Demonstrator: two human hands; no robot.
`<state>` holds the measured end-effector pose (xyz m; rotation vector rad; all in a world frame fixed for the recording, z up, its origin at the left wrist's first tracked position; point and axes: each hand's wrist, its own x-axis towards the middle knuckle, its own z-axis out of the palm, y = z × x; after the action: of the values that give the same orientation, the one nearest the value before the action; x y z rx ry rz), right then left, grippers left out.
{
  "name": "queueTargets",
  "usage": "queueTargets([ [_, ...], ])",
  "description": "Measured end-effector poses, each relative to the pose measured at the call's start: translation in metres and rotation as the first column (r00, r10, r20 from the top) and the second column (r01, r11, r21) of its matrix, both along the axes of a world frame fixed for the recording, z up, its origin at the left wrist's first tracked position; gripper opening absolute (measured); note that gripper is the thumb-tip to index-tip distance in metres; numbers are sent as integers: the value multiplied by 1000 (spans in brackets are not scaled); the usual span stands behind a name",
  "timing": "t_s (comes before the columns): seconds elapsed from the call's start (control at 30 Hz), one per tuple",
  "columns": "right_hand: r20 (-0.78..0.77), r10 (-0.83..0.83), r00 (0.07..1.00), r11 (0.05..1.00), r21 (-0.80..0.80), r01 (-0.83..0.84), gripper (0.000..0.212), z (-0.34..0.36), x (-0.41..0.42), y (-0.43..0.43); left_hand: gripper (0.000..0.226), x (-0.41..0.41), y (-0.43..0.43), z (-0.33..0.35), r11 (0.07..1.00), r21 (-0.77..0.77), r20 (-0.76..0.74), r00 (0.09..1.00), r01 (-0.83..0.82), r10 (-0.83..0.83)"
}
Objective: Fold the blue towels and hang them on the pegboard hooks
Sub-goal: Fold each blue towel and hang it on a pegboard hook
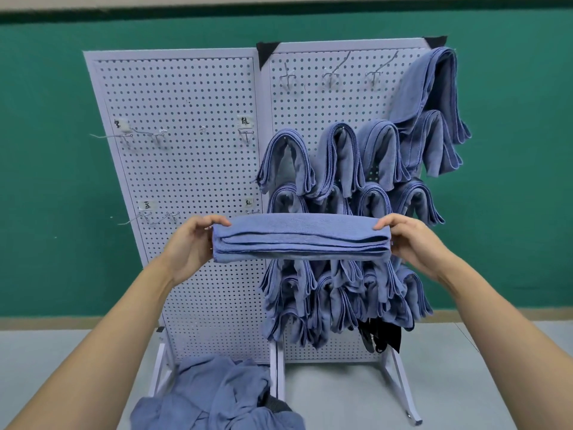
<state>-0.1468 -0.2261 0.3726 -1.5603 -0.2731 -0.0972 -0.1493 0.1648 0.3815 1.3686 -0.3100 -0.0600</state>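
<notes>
Pinching the folded towel [300, 237] at both ends, fingers [218, 222] of the left hand [189, 246] and right hand [412, 243] clamp its layers flat, holding it level before the pegboard [316, 107], probably for draping over an empty hook [330, 76]; loose towels [217, 395] lie heaped at its foot.

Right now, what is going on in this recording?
A person holds a folded blue cloth towel level in front of two white perforated pegboard panels. The left hand grips its left end and the right hand its right end. Many folded blue towels already hang on the right panel. Three wire hooks along its top are bare, as are the hooks on the left panel. A heap of unfolded blue towels lies at the foot of the panels.
</notes>
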Motion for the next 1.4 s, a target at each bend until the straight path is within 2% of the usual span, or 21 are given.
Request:
queueTargets([
  [0.1,-8,-50,999,988,-146,48,19,4,0,6,29,0,-20,4,979,98,54,984,-176,172],
  [0.17,22,-115,993,964,-239,117,17,6,-3,11,18,1,-34,4,952,157,99,964,-261,248],
  [0.27,98,-200,975,958,-189,216,11,14,-6,11,20,4,-43,2,925,150,117,935,-348,333],
  [0.37,86,-239,967,970,-31,243,19,25,-13,8,19,2,-47,0,930,126,62,939,-345,339],
  [0.47,71,-227,971,972,74,222,18,38,-19,11,19,4,-55,-7,936,131,10,944,-328,329],
  [0.63,86,-166,982,984,82,159,14,68,-26,20,22,6,-80,-34,934,296,-202,943,-199,265],
  [0.73,83,-100,991,993,67,95,10,83,-23,35,18,-2,-104,-46,906,393,-233,936,-156,262],
  [0.83,98,-96,991,995,-13,98,6,86,-20,52,28,-15,-135,-46,943,280,-140,964,-178,224],
  [0.93,134,-125,983,985,-101,139,6,78,-19,61,59,-28,-167,-39,952,253,17,985,-173,174],
  [1.0,136,-124,983,987,-87,136,6,76,-21,63,80,-34,-187,-36,948,273,72,986,-165,151],
  [1.07,131,-125,983,991,-31,130,6,79,-24,61,93,-37,-203,-34,943,273,125,979,-192,163],
  [1.13,134,-150,980,989,15,149,8,83,-26,56,91,-35,-213,-37,926,267,213,954,-266,213],
  [1.23,144,-203,968,977,90,192,9,84,-28,41,59,-27,-213,-38,886,255,310,901,-387,305],
  [1.3,145,-235,961,967,135,216,10,80,-30,27,46,-25,-205,-33,853,267,344,871,-448,350],
  [1.4,124,-264,957,962,113,250,13,58,-30,2,38,-16,-187,-20,814,283,402,834,-506,378],
])
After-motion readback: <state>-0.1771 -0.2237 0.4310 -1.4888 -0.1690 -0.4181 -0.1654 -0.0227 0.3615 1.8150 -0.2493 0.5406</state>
